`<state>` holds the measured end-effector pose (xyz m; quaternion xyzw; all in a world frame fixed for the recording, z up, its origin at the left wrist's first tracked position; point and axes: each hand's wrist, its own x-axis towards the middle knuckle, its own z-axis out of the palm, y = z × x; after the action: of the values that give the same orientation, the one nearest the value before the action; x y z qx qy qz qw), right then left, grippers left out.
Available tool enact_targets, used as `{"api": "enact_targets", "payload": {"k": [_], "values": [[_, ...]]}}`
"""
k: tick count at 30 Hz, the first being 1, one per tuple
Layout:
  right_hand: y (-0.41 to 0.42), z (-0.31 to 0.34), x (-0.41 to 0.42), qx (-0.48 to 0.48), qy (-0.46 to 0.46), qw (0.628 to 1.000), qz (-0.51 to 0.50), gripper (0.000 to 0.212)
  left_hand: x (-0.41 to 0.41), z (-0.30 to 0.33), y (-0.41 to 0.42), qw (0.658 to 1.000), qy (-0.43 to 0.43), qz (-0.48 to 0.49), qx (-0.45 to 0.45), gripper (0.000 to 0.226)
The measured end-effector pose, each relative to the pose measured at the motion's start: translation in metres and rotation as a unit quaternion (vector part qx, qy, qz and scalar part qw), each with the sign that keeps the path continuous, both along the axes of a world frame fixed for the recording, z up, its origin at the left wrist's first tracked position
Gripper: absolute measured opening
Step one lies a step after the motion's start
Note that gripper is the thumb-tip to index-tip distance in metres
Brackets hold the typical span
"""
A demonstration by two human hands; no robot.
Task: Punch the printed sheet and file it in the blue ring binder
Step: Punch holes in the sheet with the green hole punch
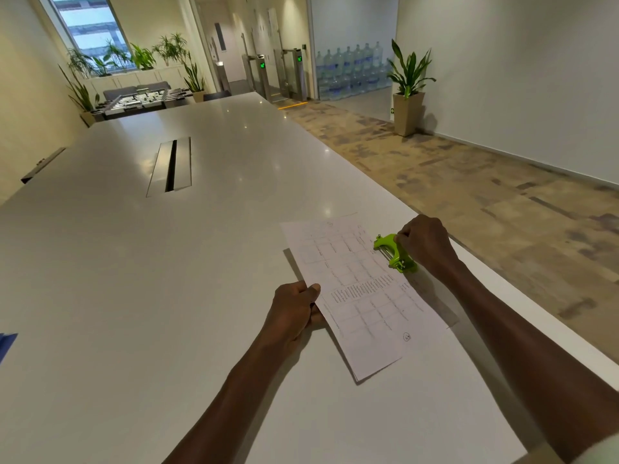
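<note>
The printed sheet (pixel 360 296), white with a faint table on it, lies slanted on the white table (pixel 167 279) near its right edge. My left hand (pixel 294 309) pinches the sheet's left long edge between thumb and fingers. A bright green hole punch (pixel 395 252) sits on the sheet's right long edge, with the paper in its slot. My right hand (pixel 427 246) is closed on the punch from the right side. A blue corner at the far left edge of the view is likely the blue ring binder (pixel 6 344); most of it is out of frame.
A dark cable slot (pixel 170 165) is set into the table's middle. The table's right edge runs just beyond my right arm, with carpeted floor (pixel 469 182) below. A potted plant (pixel 408 92) stands by the right wall.
</note>
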<state>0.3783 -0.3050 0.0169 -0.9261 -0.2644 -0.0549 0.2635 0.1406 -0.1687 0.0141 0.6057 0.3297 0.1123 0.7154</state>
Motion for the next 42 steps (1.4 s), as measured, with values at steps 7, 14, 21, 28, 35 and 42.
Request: {"api": "enact_targets", "payload": {"k": [7, 14, 21, 28, 35, 42], "values": [[0.0, -0.001, 0.001, 0.002, 0.01, 1.0, -0.004, 0.02, 0.012, 0.005, 0.006, 0.999, 0.02, -0.004, 0.045, 0.023], [0.0, -0.002, 0.003, -0.002, 0.015, 1.0, -0.004, 0.02, 0.019, 0.003, 0.008, 0.998, 0.054, 0.026, 0.022, 0.016], [0.002, -0.003, 0.007, -0.01, 0.021, 1.0, -0.009, 0.022, 0.025, -0.001, 0.011, 0.998, 0.056, 0.034, 0.001, 0.028], [0.003, -0.007, 0.014, -0.013, 0.021, 1.0, -0.006, 0.02, 0.031, -0.001, 0.013, 0.984, 0.1, 0.055, 0.133, 0.021], [0.004, -0.009, 0.018, -0.013, 0.031, 0.999, -0.01, 0.016, 0.025, -0.005, 0.013, 0.999, 0.022, 0.042, 0.013, 0.026], [0.005, 0.001, 0.019, -0.042, 0.058, 0.997, -0.007, 0.021, 0.027, -0.01, 0.016, 0.998, -0.002, 0.05, -0.022, 0.025]]}}
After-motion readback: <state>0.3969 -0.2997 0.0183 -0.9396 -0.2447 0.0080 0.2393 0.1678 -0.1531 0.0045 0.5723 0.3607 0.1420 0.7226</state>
